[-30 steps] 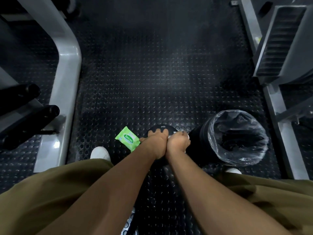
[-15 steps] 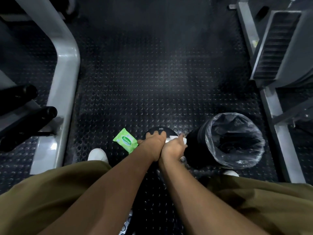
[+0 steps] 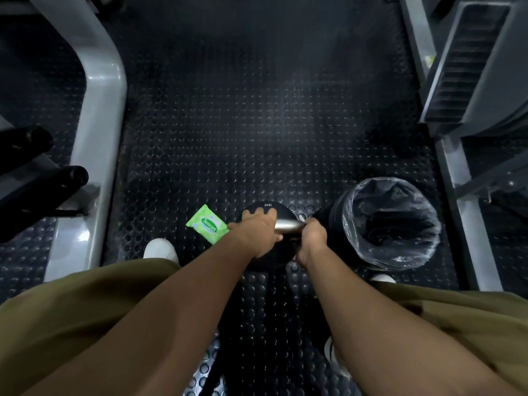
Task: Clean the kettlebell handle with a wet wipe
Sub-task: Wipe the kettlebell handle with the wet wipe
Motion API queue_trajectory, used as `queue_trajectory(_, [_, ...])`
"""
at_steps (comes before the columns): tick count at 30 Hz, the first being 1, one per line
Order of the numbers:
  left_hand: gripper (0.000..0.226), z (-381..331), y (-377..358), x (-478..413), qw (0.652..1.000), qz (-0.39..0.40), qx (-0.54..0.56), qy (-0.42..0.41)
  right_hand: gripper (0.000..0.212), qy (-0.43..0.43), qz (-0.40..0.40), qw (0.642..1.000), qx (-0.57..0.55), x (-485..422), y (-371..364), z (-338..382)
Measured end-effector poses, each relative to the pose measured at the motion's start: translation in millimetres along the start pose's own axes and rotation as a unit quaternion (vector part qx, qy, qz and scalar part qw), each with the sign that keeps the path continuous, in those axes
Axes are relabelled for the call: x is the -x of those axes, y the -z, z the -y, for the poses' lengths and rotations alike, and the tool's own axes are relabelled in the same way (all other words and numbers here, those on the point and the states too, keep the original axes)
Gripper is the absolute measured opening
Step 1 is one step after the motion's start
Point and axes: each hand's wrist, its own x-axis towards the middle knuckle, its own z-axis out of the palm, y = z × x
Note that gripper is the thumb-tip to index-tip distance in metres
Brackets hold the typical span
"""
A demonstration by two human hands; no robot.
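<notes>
Left hand (image 3: 257,231) holds the kettlebell (image 3: 268,210); right hand (image 3: 313,238) grips its handle (image 3: 288,225).

Black bin (image 3: 333,221), clear liner folded over its rim, stands on black studded rubber floor (image 3: 243,124). Far left of bin: curved grey machine frame (image 3: 100,110), two black padded rollers (image 3: 43,187) beyond it, and a white shoe (image 3: 160,250) between frame and bin. Just right of bin: grey base rail (image 3: 468,224), ribbed grey panel (image 3: 463,61) above it.
</notes>
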Motion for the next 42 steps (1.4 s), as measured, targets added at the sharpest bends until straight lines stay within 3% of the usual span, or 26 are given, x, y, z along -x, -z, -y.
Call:
queue_trajectory(5, [0.049,-2,4,2,1.000,0.007,0.013,0.006,0.046,0.112,-0.104,0.985,0.075,12,-12,-35])
queue_trajectory(8, [0.050,0,3,-1,1.000,0.005,0.012,0.000,0.036,0.136,-0.085,0.986,0.039,19,-14,-39])
queue_trajectory(13, [0.054,-1,1,-1,1.000,0.006,0.006,0.005,0.045,0.019,0.000,0.999,0.050,-15,8,-19])
queue_trajectory(19, [0.049,-2,3,2,1.000,0.009,0.024,0.007,0.037,0.020,0.019,0.994,0.103,-16,11,-5])
queue_trajectory(24, [0.047,-2,7,4,1.000,0.017,0.019,0.011,0.044,0.168,-0.081,0.943,0.277,-9,0,-14])
queue_trajectory(27, [0.039,-3,6,2,1.000,0.014,0.016,0.014,0.046,0.228,-0.082,0.930,0.275,4,-3,-25])
queue_trajectory(29, [0.042,-2,6,2,1.000,0.013,0.016,0.012,0.046,0.215,-0.058,0.934,0.278,1,-1,-23])
queue_trajectory(33, [0.048,-3,5,4,1.000,0.014,0.020,0.008,0.041,0.084,0.018,0.969,0.230,-31,13,-1])
queue_trajectory(35, [0.047,-3,6,4,1.000,0.011,0.016,0.007,0.034,0.059,0.040,0.964,0.257,-48,16,10])
queue_trajectory(39, [0.048,-2,5,4,1.000,0.016,0.017,0.009,0.026,0.116,0.069,0.883,0.450,-43,4,33])
queue_trajectory(42, [0.046,-2,6,4,1.000,0.015,0.016,0.009,0.025,0.145,0.075,0.758,0.631,-26,-12,52])
